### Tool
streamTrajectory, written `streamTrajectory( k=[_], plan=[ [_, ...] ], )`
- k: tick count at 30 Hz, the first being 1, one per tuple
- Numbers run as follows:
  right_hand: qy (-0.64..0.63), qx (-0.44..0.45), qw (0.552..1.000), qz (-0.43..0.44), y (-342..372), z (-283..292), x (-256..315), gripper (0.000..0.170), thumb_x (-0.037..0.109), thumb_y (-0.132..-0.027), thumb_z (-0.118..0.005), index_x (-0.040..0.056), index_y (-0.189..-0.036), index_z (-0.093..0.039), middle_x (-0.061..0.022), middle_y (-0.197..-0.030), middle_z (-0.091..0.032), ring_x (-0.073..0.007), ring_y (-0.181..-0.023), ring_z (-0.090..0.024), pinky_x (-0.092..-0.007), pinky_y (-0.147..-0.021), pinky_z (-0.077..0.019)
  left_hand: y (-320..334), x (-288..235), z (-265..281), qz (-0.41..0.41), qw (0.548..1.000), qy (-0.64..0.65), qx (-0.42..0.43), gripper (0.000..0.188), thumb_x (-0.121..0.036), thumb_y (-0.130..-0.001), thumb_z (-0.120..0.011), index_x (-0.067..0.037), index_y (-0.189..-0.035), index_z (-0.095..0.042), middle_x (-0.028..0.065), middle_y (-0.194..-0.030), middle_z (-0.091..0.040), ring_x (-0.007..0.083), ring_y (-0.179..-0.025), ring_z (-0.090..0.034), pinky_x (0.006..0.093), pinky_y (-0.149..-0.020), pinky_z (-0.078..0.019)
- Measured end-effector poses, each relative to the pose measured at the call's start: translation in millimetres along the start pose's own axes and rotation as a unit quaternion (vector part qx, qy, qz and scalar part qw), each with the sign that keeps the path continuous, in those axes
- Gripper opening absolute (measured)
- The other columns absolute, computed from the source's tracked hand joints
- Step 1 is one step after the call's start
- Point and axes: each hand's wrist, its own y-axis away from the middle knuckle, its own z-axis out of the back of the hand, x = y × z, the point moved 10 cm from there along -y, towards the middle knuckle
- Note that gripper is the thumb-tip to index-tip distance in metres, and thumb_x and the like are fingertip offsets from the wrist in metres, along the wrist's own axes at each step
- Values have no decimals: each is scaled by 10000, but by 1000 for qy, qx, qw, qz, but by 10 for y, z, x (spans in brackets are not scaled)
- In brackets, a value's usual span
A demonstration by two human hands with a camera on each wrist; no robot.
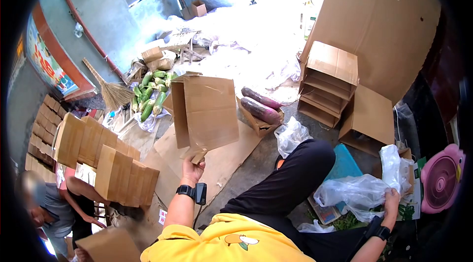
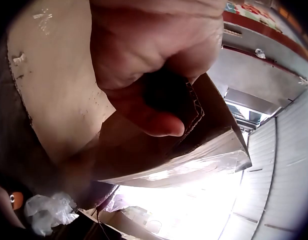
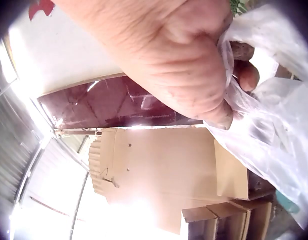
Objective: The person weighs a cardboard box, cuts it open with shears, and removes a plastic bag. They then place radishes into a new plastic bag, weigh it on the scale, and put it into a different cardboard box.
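Observation:
My left hand (image 1: 192,170) grips a flap at the lower edge of an open cardboard box (image 1: 212,109), which is held up above a flat cardboard sheet (image 1: 162,156). In the left wrist view, the thumb and curled fingers close round the flap's corrugated edge (image 2: 196,110). Off to the right, my right hand (image 1: 391,204) pinches a crumpled clear plastic bag (image 1: 352,190). The right wrist view shows the bag's film (image 3: 274,130) bunched between thumb and fingers. Beneath the bag are a blue-green lid-like panel (image 1: 345,161) and some leafy greens (image 1: 347,221).
Purple eggplant-like vegetables (image 1: 261,106) lie in a small carton ahead, with green gourds (image 1: 152,94) behind to the left. Nested boxes (image 1: 327,84) and a pink fan (image 1: 440,178) stand right. Stacked boxes (image 1: 106,156) and another person (image 1: 54,212) are at left.

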Motion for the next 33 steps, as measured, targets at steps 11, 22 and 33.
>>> streamTrajectory(
  k=[11, 22, 33],
  plan=[
    [6, 22, 1000, -10, 114, -63, 184, 156, 138, -857, -525, -2, -897, -580, -8, -665, -530, -90, -503, -447, -231, -411, -360, 15, -126, 13, -51, 999, 8, 9, 236, -178, -848, -452, -42, -1031, -512, 82, -836, -594, 185, -629, -523, 280, -469, -424],
    [-3, 29, 1000, -1, 170, -59, 255, 138, 130, -862, -524, 4, -887, -574, 4, -665, -521, -77, -509, -434, -222, -412, -348, 6, -178, 52, -67, 997, -38, -32, 222, -189, -867, -481, -58, -1045, -509, 96, -899, -623, 217, -703, -591, 300, -468, -437],
    [10, 22, 1000, -3, 189, 22, 213, 140, 148, -866, -526, 20, -871, -579, 14, -647, -511, -72, -509, -434, -218, -421, -353, 149, -299, -567, -145, 974, -174, -8, 227, -199, -870, -476, -86, -1065, -505, 56, -974, -605, 220, -814, -585, 336, -526, -416]
  ],
)
